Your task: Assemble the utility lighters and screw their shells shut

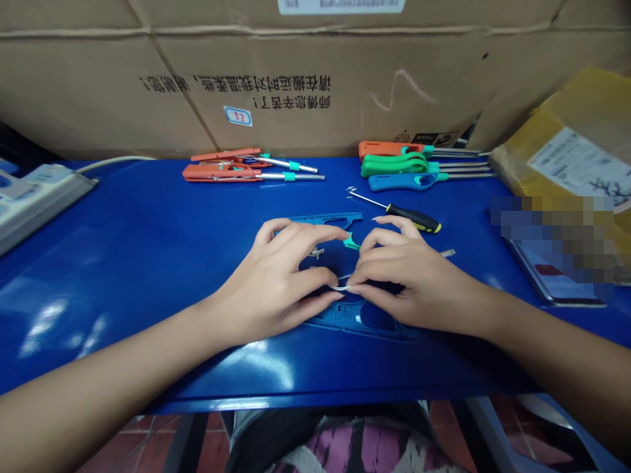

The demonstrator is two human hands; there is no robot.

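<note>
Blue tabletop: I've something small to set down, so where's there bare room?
The glossy blue tabletop is barest between the white power strip, the orange plastic lighters and the left forearm; a narrower patch lies between the nearer blue plastic half-shell and the front edge. Crowded: around the thin white wire at the right hand, and beyond, near the black-and-yellow screwdriver.

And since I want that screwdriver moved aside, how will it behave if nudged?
The screwdriver may roll or swivel, its thick handle looking rounded. The glossy tabletop might let it slide. Its straight metal shaft suggests stiffness.
</note>
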